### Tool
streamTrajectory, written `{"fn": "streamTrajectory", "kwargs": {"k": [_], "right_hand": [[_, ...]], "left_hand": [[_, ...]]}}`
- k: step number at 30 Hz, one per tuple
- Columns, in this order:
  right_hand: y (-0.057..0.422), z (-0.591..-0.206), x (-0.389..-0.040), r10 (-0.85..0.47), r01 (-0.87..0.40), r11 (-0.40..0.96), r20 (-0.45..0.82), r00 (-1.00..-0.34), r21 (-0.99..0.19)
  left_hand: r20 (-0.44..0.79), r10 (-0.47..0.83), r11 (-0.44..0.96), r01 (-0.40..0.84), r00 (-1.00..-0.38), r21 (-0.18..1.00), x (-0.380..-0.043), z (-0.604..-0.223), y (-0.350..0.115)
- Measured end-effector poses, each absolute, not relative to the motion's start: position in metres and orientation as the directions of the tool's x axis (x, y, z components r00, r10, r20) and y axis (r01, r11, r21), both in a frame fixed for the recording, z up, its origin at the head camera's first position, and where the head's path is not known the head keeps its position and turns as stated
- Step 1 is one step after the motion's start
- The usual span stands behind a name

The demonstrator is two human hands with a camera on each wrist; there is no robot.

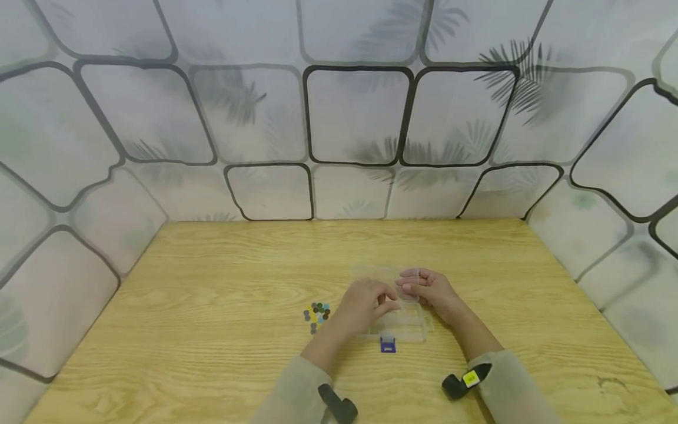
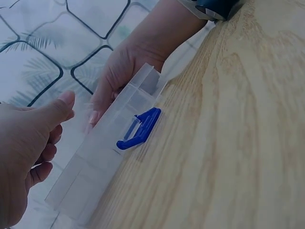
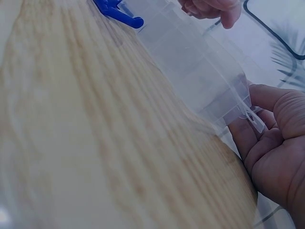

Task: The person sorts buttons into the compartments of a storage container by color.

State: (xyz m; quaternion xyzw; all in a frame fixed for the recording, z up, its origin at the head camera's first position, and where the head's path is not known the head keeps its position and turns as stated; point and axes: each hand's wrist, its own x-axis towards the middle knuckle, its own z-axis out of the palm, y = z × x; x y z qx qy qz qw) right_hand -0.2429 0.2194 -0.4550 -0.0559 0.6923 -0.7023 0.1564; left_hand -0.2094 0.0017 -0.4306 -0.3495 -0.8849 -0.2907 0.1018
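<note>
Clear box [image 1: 409, 321] lower centre-right of frame; opening looks done, lid [image 1: 382, 273] raised. Right hand [image 1: 433, 292] pinches lid edge; left hand [image 1: 364, 301] loosely curled over box, nothing visible held. Coloured discs [image 1: 320, 310] remain outside, left of box.

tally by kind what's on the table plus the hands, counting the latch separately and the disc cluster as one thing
clear plastic box: 1
blue latch: 1
cluster of small coloured discs: 1 (discs too small to count singly)
left hand and right hand: 2
total: 5
</note>
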Motion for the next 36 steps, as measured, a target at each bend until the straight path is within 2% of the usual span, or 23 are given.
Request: {"fn": "streamTrajectory", "kwargs": {"k": [8,18,32,36], "right_hand": [[0.219,-0.455,-0.242,-0.285,0.158,0.005,-0.153,-0.946,-0.987],[0.218,-0.453,-0.243,-0.275,0.171,0.013,-0.168,-0.947,-0.985],[0.219,-0.455,-0.242,-0.289,0.171,-0.007,-0.161,-0.944,-0.985],[0.219,-0.455,-0.241,-0.290,0.166,-0.009,-0.156,-0.944,-0.986]], "left_hand": [[0.427,0.523,0.589,0.675,-0.737,0.443,-0.210,-0.432,-0.009],[0.389,0.473,0.623,0.613,-0.790,0.486,-0.212,-0.432,-0.029],[0.511,0.462,0.621,0.676,-0.725,0.397,-0.214,-0.441,-0.079],[0.443,0.443,0.653,0.619,-0.779,0.436,-0.214,-0.442,-0.092]]}}
